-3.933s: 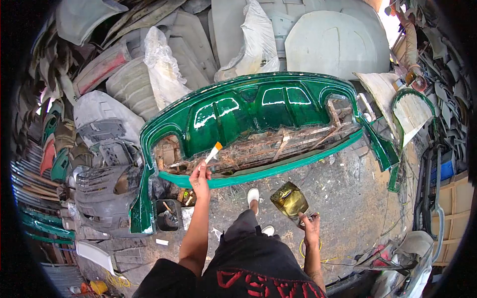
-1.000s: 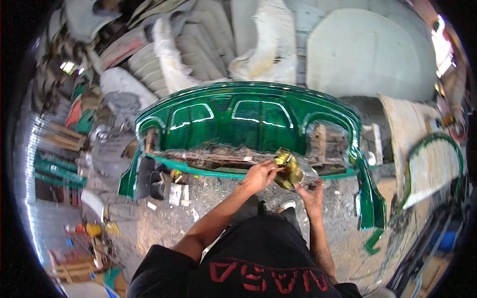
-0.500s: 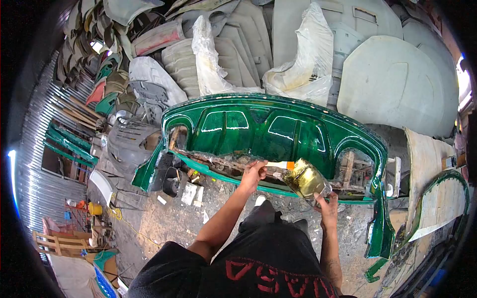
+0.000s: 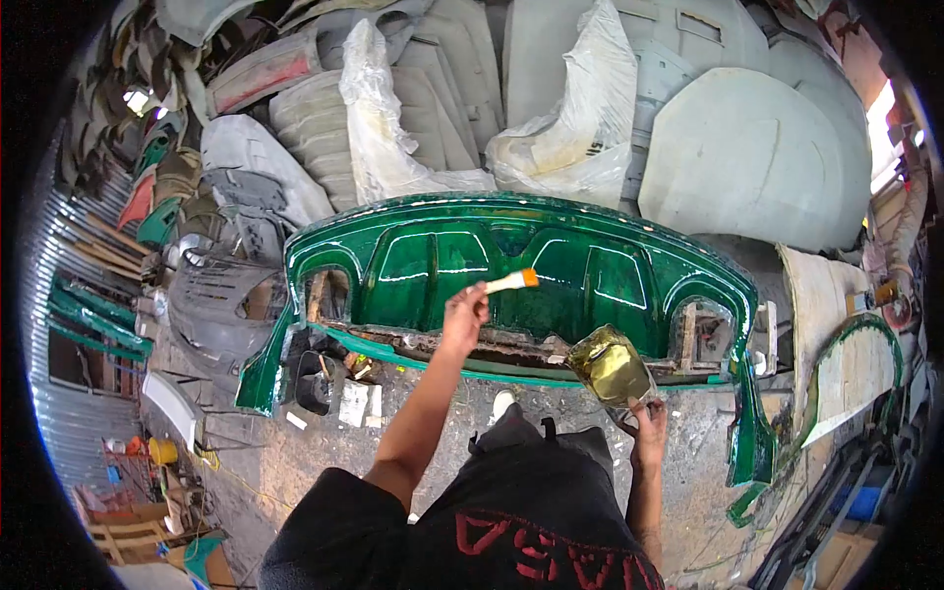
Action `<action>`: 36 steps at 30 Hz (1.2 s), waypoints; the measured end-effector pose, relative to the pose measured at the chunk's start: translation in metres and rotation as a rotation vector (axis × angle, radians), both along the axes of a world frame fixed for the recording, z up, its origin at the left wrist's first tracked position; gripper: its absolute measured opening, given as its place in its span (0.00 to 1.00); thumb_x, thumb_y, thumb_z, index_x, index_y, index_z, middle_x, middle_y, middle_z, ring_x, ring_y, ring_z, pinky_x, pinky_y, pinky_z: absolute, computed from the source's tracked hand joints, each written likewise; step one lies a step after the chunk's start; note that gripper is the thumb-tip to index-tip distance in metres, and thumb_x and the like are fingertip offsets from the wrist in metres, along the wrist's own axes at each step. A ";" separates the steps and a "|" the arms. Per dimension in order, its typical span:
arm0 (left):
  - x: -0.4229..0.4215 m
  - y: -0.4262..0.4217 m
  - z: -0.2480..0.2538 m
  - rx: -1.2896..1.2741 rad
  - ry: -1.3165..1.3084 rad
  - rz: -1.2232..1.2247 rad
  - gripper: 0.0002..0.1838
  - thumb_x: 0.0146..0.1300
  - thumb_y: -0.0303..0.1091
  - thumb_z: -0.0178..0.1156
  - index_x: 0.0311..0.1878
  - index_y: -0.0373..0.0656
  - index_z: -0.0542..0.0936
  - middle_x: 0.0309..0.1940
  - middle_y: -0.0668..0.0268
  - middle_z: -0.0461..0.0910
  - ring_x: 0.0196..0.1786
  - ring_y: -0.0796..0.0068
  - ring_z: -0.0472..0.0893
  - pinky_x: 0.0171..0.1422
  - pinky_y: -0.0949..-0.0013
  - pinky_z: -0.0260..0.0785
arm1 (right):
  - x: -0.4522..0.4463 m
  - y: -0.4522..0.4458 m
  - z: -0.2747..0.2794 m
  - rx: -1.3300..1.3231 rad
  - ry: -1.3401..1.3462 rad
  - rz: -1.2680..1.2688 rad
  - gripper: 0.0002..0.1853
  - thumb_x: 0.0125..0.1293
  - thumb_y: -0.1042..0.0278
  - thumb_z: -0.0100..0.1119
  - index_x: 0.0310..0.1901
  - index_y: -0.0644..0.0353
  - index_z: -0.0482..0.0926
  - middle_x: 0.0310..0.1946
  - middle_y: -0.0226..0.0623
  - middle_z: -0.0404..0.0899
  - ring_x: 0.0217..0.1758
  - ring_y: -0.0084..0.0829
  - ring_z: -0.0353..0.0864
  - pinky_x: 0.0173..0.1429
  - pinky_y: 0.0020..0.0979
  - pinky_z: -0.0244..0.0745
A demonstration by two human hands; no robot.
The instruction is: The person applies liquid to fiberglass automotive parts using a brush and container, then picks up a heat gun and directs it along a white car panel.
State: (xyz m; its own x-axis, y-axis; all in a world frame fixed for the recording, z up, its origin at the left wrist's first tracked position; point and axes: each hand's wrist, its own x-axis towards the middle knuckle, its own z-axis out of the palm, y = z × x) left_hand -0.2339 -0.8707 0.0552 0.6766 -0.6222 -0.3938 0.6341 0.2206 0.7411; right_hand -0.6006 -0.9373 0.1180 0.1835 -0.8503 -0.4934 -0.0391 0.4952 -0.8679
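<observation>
The left hand is closed around the rear of a flat paintbrush with a pale handle and orange bristles; the handle's end disappears inside the fist. The brush points right across a large, glossy green, curved moulded shell, and whether its bristles touch that surface or hang above it cannot be told.

To the right, the right hand is partly curled, pinching the near edge of a shiny, gold-looking container, tilted in front of the shell's near edge. Some of its fingers are hidden behind the container, and glare makes the contents hard to read. The container and left forearm each cover part of the shell's rough near edge.

At the near side, a black shirt with red lettering is cut off by the frame and hides much of the floor; only one white shoe shows clearly. Far behind, crumpled translucent plastic wrapping obscures whatever it covers.
</observation>
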 end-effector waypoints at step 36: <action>-0.263 -0.123 -0.014 0.178 0.052 -0.681 0.07 0.63 0.36 0.59 0.40 0.45 0.75 0.23 0.73 0.69 0.22 0.83 0.65 0.26 0.79 0.56 | -0.292 0.131 -0.045 0.008 0.070 -0.660 0.39 0.47 0.59 0.73 0.53 0.70 0.59 0.33 0.40 0.76 0.32 0.26 0.75 0.34 0.27 0.71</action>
State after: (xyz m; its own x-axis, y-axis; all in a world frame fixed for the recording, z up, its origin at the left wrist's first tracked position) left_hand -0.4968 -0.9941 0.0410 0.1370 -0.8237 -0.5502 0.6234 -0.3599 0.6942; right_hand -0.8930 -0.8061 0.0730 -0.4072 -0.7693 -0.4923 0.2190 0.4411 -0.8703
